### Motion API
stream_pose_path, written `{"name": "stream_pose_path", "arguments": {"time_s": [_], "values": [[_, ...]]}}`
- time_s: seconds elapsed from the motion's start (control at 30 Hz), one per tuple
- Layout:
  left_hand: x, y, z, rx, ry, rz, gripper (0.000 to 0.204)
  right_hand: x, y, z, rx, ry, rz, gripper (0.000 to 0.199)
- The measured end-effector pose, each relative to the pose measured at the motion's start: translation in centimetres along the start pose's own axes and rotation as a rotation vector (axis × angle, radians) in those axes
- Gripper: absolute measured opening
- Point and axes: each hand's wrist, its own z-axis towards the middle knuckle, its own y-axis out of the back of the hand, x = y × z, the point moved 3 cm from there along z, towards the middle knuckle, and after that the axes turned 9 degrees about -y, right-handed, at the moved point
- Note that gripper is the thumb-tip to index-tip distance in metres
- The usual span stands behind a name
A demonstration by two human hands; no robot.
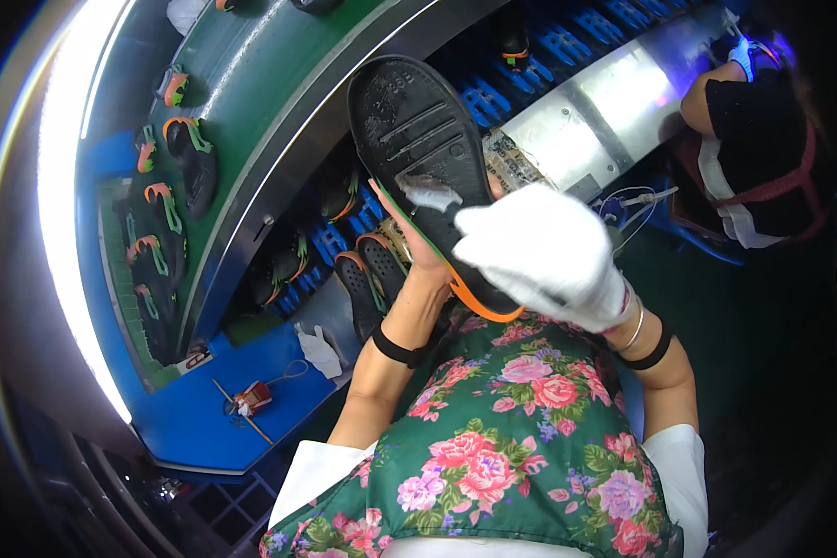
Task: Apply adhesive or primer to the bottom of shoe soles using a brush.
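Black and orange-edged, a shoe (437, 139) hangs sole-up nearest the camera, just toward 12 o'clock from the view's centre, its side gripped by the bare left hand (418, 244). At 3 o'clock the white-gloved right hand (544, 256) closes round what looks like a brush (428, 192), mostly hidden, its pale end at the sole. Perforated clogs (356, 284) stand at 9, a floral apron (521, 418) at 5, a blue surface (191, 418) at 8; more shoes (193, 172) lie on a green belt (242, 74) toward 10, a co-worker's arm (700, 100) at 2.
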Motion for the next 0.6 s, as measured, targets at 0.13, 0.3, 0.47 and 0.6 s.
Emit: {"name": "stream_pose_path", "arguments": {"time_s": [0.13,0.3,0.47,0.6], "values": [[-0.2,-2.2,0.2,0.154,0.123,-0.021,0.117,-0.2,-0.2,-0.5,0.050,-0.033,0.126,0.024],[-1.1,-3.3,0.8,0.124,0.039,-0.037,0.122,0.0,0.0,-0.8,0.055,-0.005,-0.060,0.026],[-2.0,-2.0,1.3,0.206,0.058,0.001,0.120,0.1,-0.2,-1.0,0.091,-0.074,0.177,0.024],[-2.8,-2.8,1.5,0.182,-0.017,0.040,0.120,0.0,0.2,-1.2,0.096,-0.109,0.086,0.028]]}}
